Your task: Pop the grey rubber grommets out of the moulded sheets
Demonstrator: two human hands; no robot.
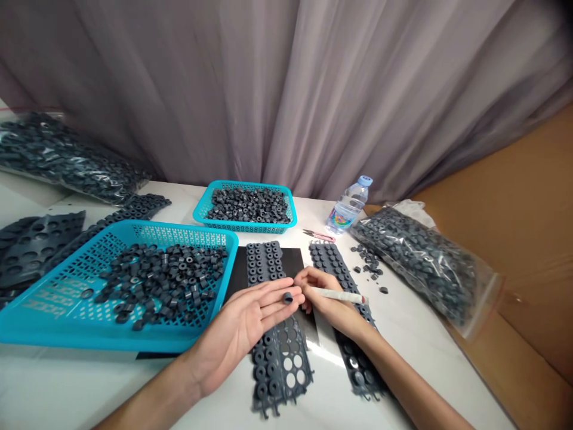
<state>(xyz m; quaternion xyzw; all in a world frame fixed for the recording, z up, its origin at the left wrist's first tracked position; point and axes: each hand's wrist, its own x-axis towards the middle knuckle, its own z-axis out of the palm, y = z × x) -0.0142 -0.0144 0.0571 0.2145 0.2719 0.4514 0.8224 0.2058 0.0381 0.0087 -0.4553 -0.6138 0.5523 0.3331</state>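
Observation:
My left hand [244, 325] lies palm up and open above a grey rubber strip [277, 358] of small rings, some of its holes punched out. One dark rubber ring [287, 297] rests on my left fingertips. My right hand [324, 298] is closed round a thin white tool [338, 294] whose tip points right, and its fingers touch the ring and my left fingertips. A second rubber strip [333, 263] runs under my right hand. Both strips lie partly on a black mat [295, 260].
A large blue basket [54, 322] with loose rings sits at my left, a smaller blue basket [203, 209] behind it. A clear bag of rings [421, 263], a water bottle [349, 206] and small snips [319, 235] lie right. Punched sheets [31, 245] and another bag [62, 155] are far left.

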